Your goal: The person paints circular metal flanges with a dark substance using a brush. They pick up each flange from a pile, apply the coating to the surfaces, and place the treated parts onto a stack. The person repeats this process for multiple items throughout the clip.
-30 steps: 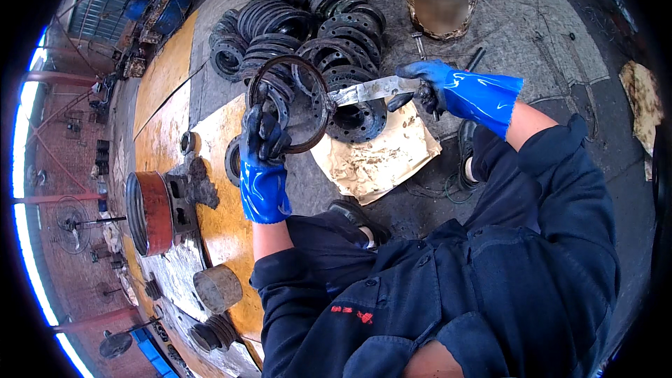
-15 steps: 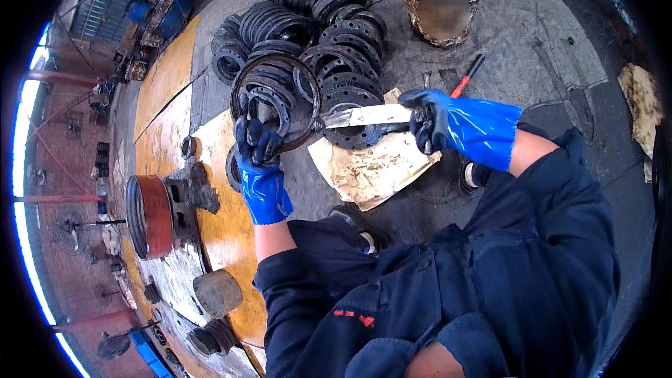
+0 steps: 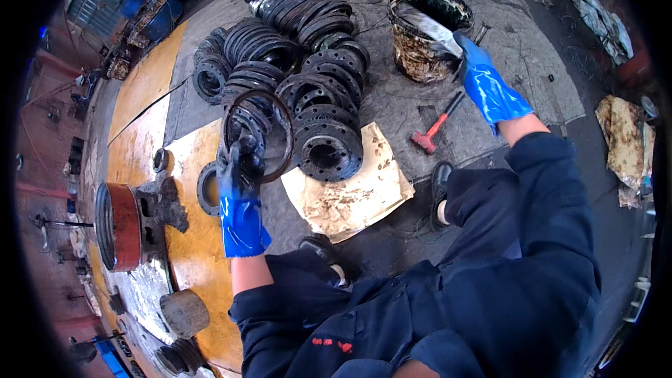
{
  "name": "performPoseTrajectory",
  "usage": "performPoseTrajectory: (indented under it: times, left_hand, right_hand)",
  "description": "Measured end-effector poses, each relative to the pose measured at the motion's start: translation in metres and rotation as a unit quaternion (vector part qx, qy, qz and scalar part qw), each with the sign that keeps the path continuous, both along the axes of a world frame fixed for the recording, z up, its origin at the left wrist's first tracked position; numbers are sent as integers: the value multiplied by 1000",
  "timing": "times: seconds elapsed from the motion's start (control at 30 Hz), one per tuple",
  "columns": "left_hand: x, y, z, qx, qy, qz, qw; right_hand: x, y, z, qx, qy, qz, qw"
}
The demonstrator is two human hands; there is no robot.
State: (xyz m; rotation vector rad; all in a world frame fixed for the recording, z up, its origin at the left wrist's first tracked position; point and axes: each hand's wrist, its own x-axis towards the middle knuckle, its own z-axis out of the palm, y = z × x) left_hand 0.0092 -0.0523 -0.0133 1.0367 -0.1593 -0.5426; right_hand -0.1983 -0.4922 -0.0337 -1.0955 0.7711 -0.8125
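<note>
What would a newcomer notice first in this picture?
The bright blue gloves: the left hand holds up a thin dark ring at centre left, and the right hand dips a flat blade into a grimy bucket at the top. Between them lies a heap of black flanges on the floor.

From my left hand's fingers (image 3: pixel 241 161) a ring (image 3: pixel 257 133) stands up, with the heap of flanges (image 3: pixel 294 63) just behind and right of it. My right hand's fingers (image 3: pixel 467 52) sit at the rim of the bucket (image 3: pixel 420 49), a scraper (image 3: pixel 430 26) reaching from them into it. The hammer (image 3: pixel 435 126) lies below those fingers, and the cardboard sheet (image 3: pixel 350 196) between both hands, nearer me.
</note>
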Motion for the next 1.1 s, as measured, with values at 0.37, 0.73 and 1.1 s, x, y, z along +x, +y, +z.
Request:
performPoseTrajectory:
  times: [0.37, 0.73, 1.1]
  left_hand:
    - [4, -1, -5, 119, -103, -46, 987]
    - [19, -1, -22, 65, -96, -62, 991]
    - [6, -7, -23, 61, -81, -93, 991]
  right_hand:
    - [15, -54, -28, -537, 679, 119, 486]
    - [-22, 0, 35, -322, 376, 304, 814]
    - [26, 165, 13, -264, 31, 326, 907]
